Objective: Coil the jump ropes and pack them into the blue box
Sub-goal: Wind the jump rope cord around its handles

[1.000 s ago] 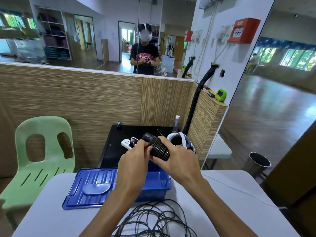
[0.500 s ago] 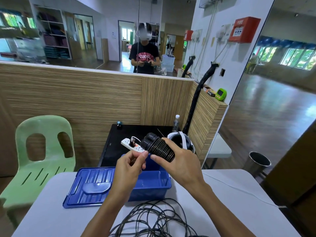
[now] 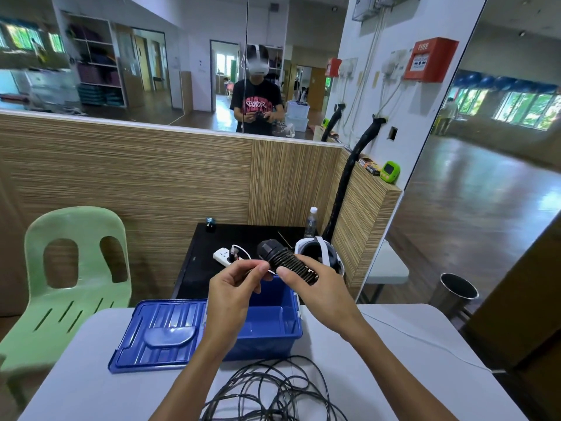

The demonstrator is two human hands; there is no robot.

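Above the open blue box (image 3: pixel 273 332), my right hand (image 3: pixel 315 290) grips the black jump rope handles (image 3: pixel 282 259), bound together by tightly wound cord. My left hand (image 3: pixel 235 287) sits just left of the bundle and pinches a thin strand of rope at the fingertips. A loose tangle of black jump rope (image 3: pixel 273 393) lies on the white table (image 3: pixel 91 387) near me, under my forearms. The box's blue lid (image 3: pixel 164 334) lies flat to the left of the box.
A green plastic chair (image 3: pixel 69 287) stands at the left. Behind the box a black side table (image 3: pixel 243 241) carries a power strip (image 3: pixel 226 256), a headset (image 3: pixel 321 253) and a water bottle (image 3: pixel 311 223). A thin white cable (image 3: pixel 425 341) crosses the table's right side. A metal bin (image 3: pixel 457 296) stands on the floor.
My left hand let go of the wound handle bundle, drew back to the left, and now pinches a rope strand. The right hand raised the bundle slightly.
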